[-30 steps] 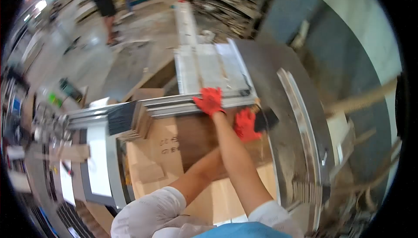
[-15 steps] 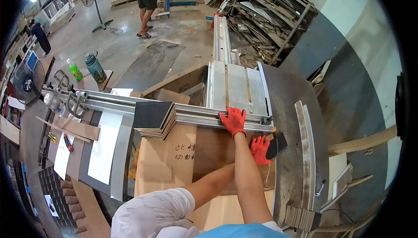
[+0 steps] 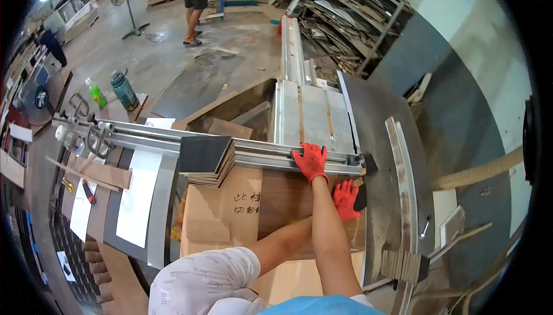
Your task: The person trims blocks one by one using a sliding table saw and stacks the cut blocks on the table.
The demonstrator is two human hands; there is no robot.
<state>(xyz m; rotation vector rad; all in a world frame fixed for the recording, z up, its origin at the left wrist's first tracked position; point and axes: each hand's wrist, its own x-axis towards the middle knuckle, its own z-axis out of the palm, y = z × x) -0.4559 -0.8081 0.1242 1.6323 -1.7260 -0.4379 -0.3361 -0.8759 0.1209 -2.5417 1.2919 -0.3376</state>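
Observation:
My arms cross over the sliding saw table. My right hand (image 3: 311, 162), in a red glove, is closed over the aluminium fence (image 3: 259, 155) near its right end. Lower and to the right, my left hand (image 3: 347, 200), also red-gloved with a black thumb side, lies with fingers stretched out at the right edge of a dark brown wood-grain board (image 3: 285, 194). A small dark piece (image 3: 370, 165) sits just past the fence end. Left of the brown board is a pale board (image 3: 222, 205) with handwriting. A stack of dark-topped slanted pieces (image 3: 204, 155) rests against the fence.
A metal rail (image 3: 403, 182) runs along the right of the saw table (image 3: 374, 119), with a stack of thin pieces (image 3: 401, 264) at its near end. White sheets (image 3: 138, 200) and bottles (image 3: 124, 91) are at left. A person (image 3: 194, 9) stands beyond.
The small dark piece beside my left hand has moved forward to the fence end. Both hands stay nearly in place. The person in the background has shifted slightly.

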